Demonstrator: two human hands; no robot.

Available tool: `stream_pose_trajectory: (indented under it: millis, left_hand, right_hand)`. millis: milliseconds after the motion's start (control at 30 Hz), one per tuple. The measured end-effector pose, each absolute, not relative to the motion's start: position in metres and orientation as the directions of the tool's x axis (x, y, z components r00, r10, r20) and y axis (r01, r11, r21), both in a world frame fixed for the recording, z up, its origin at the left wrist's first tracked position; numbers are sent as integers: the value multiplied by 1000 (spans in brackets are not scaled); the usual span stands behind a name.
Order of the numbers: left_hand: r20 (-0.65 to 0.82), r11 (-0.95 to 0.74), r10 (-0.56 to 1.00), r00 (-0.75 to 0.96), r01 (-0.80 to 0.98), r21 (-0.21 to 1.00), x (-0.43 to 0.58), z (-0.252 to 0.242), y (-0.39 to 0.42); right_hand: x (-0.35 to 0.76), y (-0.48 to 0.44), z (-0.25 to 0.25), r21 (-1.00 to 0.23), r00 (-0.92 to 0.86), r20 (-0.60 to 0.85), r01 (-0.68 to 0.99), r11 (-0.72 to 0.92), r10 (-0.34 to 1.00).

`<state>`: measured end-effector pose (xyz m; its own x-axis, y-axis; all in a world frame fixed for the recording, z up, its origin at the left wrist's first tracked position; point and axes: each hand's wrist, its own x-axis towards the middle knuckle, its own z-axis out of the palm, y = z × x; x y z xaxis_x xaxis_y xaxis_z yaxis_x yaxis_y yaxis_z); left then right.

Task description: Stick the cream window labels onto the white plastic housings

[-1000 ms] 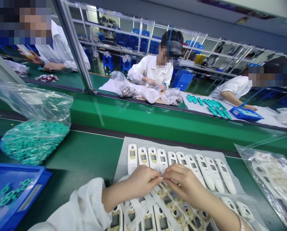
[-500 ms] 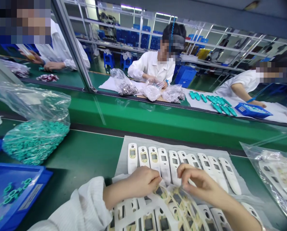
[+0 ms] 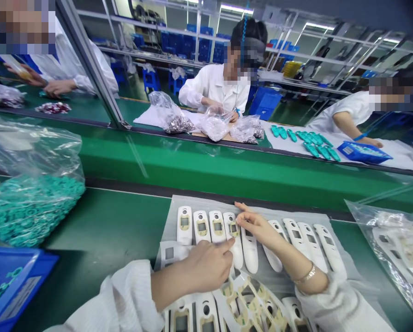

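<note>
At far left, on the green bench (image 3: pixel 123 207), a clear bag of teal rings (image 3: pixel 29 210) slumps beside a blue tray (image 3: pixel 15 295) with a few loose rings in it. The person's left hand (image 3: pixel 206 267) comes in from a white sleeve (image 3: pixel 123 299), half curled with the index finger stretched out, its fingertip (image 3: pixel 231 241) just at the edge of a casing; whether it pinches anything small, I cannot tell. Under it, white device casings (image 3: pixel 184 225) lie side by side in a row on a white sheet (image 3: pixel 261 212), the leftmost four showing cream frames around their windows. More casings (image 3: pixel 206 313) lie in a jumble nearest the person, below both hands. The right hand (image 3: pixel 258 230), a thin bracelet (image 3: pixel 305 275) on its wrist, is loosely open, its fingers (image 3: pixel 242 220) lying on the fourth casing from the left and grasping nothing that shows. At far right sits a clear bag (image 3: pixel 393 258) of white, cream-marked pieces. Beyond a glass partition (image 3: pixel 199 157), three co-workers (image 3: pixel 213 87) sit at a facing bench, with bags of metal parts (image 3: pixel 178 122) and teal parts (image 3: pixel 313 143) before them.
</note>
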<state>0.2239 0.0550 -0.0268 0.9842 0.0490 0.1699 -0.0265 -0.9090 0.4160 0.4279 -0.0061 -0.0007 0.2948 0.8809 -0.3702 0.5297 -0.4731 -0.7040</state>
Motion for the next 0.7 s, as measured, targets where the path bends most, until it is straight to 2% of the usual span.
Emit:
stream_pose_trajectory:
  millis: [167,700]
  left_hand:
    - [169,-901,40,985,-38,433,224,-29,55]
    - [187,-895,49,981,-40,445,224,-31,53]
  right_hand:
    - [423,-9,-6,-706,355,-334,520,-481,873]
    - [423,-8,-8,-713,364,-338,502,-489,868]
